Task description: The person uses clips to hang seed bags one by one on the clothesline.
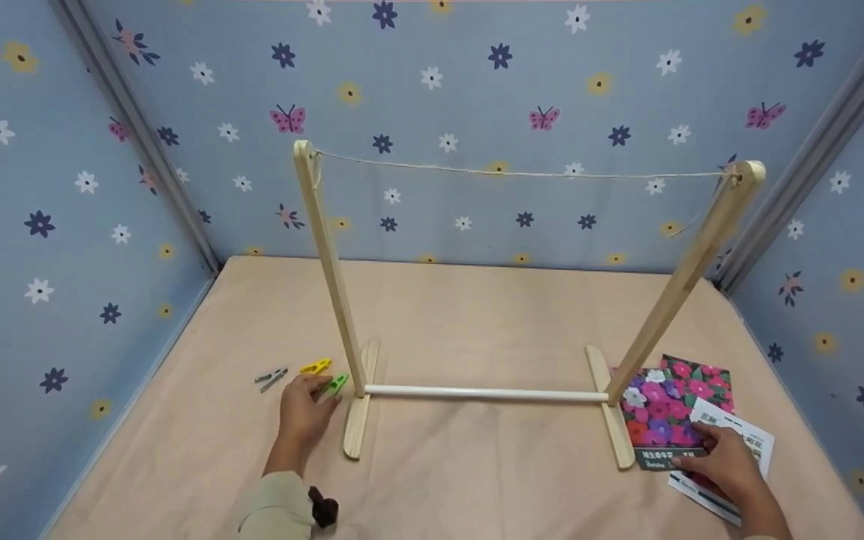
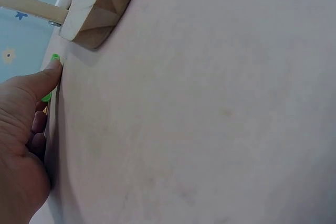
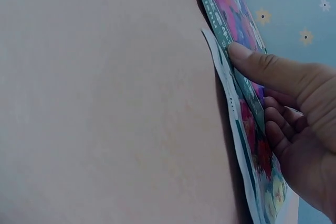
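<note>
The green clip (image 1: 338,384) is lying at about 7 o'clock from the middle of the head view, and the left hand (image 1: 306,405) is pinching it between thumb and fingers. The front packet (image 1: 657,412) is lying at about 4 o'clock, and the right hand (image 1: 728,459) is pinching its lower edge, the thumb pressing on the dark band.

Around the green clip, one yellow clip (image 1: 317,366) is resting near it at 10 o'clock, and grey clips (image 1: 272,376) are lying farther at 9 o'clock; whether these are one or two, I cannot tell. The left post (image 1: 334,277) is standing just beside, at 3 o'clock, on its foot (image 1: 355,435).

Three packets are showing: the back packet (image 1: 706,381) is peeping out at 1 o'clock from the front packet, and the white packet (image 1: 724,415) is lying at 4 o'clock, partly hidden by the right hand. The right post (image 1: 683,285) is standing in the way at 9 o'clock, covering a bit of the front packet. The dark band is carrying pale Chinese characters; the smaller letters are staying too tiny for reading.

One white rod (image 1: 484,393) is joining the two posts below, and one string (image 1: 522,173) is hanging between their tops. Behind, at 12 o'clock, the wall (image 1: 469,135) is showing flowers and three butterflies.
</note>
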The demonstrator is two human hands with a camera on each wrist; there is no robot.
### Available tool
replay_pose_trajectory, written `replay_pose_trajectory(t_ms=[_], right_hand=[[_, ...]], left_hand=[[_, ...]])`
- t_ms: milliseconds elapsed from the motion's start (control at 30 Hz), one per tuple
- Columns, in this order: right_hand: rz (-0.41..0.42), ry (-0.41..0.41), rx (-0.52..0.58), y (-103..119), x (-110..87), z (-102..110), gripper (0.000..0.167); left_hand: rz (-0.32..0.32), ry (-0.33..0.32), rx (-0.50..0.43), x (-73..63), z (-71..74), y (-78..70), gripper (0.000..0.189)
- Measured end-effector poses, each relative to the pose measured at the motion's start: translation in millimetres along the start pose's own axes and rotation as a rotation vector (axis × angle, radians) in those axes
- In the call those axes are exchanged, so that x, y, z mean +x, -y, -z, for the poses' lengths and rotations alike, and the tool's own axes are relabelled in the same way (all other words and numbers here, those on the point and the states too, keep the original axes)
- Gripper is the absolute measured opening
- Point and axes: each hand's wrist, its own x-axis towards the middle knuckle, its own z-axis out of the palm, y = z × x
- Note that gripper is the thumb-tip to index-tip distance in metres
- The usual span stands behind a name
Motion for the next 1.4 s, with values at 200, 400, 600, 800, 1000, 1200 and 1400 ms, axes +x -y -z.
replay_pose_trajectory(t_ms=[200,400,600,800,1000,1200,1400], right_hand=[[0.004,-0.014,0.083,-0.2,-1.2,-1.9,0.1],[0.036,-0.041,0.165,6.3,-0.1,0.5,0.101],[0.04,-0.05,0.213,6.2,-2.7,3.1,0.1],[0.05,-0.072,0.293,1.3,-8.5,2.3,0.085],[0.096,-0.114,0.276,1.7,-14.4,3.2,0.066],[0.117,-0.181,0.342,-1.1,-20.9,5.8,0.059],[0.029,-0.277,0.417,-5.5,-27.3,6.9,0.061]], left_hand=[[0.001,0.008,-0.064,-2.9,3.3,2.3,0.036],[0.082,0.016,-0.091,0.7,7.6,-0.2,0.039],[0.124,0.03,-0.131,2.2,8.3,-0.2,0.041],[0.084,0.021,-0.094,0.0,13.0,3.1,0.042],[0.08,0.012,-0.076,-2.7,20.6,3.4,0.043],[0.044,0.004,-0.063,-7.2,28.5,2.0,0.04],[0.018,-0.039,-0.064,-11.6,41.3,-0.6,0.037]])
